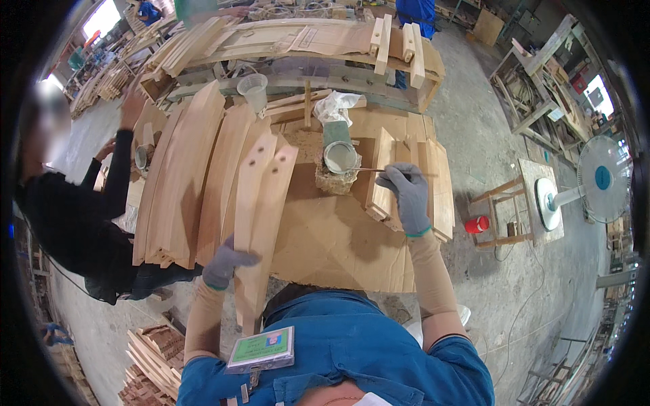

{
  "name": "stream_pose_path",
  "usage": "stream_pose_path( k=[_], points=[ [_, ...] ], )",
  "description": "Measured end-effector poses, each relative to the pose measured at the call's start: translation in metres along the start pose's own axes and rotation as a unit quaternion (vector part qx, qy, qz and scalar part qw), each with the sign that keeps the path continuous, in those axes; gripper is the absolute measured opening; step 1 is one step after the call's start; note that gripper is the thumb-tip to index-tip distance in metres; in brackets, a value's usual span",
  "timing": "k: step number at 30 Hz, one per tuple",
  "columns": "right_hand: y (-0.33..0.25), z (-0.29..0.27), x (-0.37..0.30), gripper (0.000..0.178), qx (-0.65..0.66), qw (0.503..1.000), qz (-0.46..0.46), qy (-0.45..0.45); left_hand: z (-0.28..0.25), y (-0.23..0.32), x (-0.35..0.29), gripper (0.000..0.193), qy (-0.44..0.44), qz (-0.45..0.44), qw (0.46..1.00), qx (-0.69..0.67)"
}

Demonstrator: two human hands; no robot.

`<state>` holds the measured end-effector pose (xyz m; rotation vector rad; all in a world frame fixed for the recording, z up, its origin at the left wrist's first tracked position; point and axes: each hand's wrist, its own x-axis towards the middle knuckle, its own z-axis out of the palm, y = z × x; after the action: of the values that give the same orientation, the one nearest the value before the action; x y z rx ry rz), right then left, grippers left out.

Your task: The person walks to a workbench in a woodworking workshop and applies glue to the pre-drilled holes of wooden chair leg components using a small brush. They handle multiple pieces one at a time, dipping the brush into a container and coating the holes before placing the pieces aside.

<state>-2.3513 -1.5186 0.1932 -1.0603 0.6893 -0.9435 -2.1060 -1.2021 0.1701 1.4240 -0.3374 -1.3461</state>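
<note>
My left hand (229, 264), in a grey glove, is closed around two curved wooden slats (259, 220) held side by side. Dark holes show near their far ends. My right hand (408, 194), gloved the same way, pinches a thin stick (369, 169). The stick's left end reaches into a round cup (340, 157) with pale contents; what is on its tip is too small to tell. Under the cup lies a crusted, rough block (335, 181). Just beside my right hand stands a short stack of wooden pieces (441, 193) at the cardboard's right side.
Cardboard (338, 250) covers the table. More curved slats (179, 183) are stacked to the left, near a clear plastic cup (253, 89). A person in black (74, 216) works at the far left. A fan (599, 179) and red container (477, 224) are at the right.
</note>
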Motion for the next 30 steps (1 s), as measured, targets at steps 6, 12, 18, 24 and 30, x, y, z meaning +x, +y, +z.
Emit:
stream_pose_path(
  k=[6, 12, 18, 24, 30],
  points=[
    [0.051, 0.011, 0.044, 0.006, -0.106, 0.993, -0.051, 0.005, 0.018, -0.01, -0.017, 0.085, -0.027, 0.001, 1.0, 0.01],
    [0.08, 0.014, 0.058, 0.006, -0.148, 0.988, -0.055, -0.003, 0.011, -0.009, -0.026, 0.09, -0.01, -0.017, 1.0, 0.0],
    [0.087, 0.017, 0.054, 0.006, -0.226, 0.971, -0.075, 0.03, -0.002, -0.007, -0.027, 0.093, 0.008, -0.017, 0.999, -0.026],
    [0.107, 0.016, 0.051, 0.001, 0.139, 0.983, 0.017, 0.118, -0.007, 0.007, -0.02, 0.093, -0.008, -0.016, 1.0, -0.001],
    [0.126, -0.005, 0.052, 0.006, 0.298, 0.936, 0.103, 0.154, -0.002, 0.02, -0.013, 0.093, -0.001, -0.024, 1.0, -0.005]
  ],
)
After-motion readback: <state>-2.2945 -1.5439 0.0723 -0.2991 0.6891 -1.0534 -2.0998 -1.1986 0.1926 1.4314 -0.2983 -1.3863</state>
